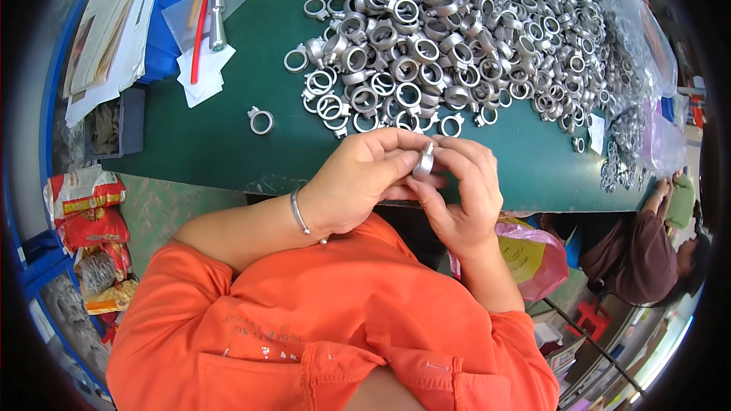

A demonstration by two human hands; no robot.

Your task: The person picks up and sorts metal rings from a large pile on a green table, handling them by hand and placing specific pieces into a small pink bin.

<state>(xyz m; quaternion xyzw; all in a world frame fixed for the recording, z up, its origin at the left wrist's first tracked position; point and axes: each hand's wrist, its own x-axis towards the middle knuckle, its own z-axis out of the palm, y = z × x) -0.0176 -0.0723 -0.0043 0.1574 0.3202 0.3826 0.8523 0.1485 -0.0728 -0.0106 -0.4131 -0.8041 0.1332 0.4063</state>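
Observation:
Between my two hands, near the table's front edge, is a grey metal ring with a small stub (424, 161), seen edge-on with the stub pointing up. My left hand (364, 175) pinches it with thumb and fingers; a silver bangle circles that wrist. From the other side my right hand (463, 190) grips the same ring, its thumb below and fingers curled behind. Just beyond my hands spreads a large heap of similar metal rings (426, 53). One single ring (260, 121) lies apart on the green table to the left of my hands.
The green tabletop (198, 137) carries papers (114, 38), a red pen (199, 38) and a metal tool (217, 7) at the left. A grey bin (126, 125) stands at its left edge. Plastic bags (662, 137) lie at the right, where another person (640, 259) sits.

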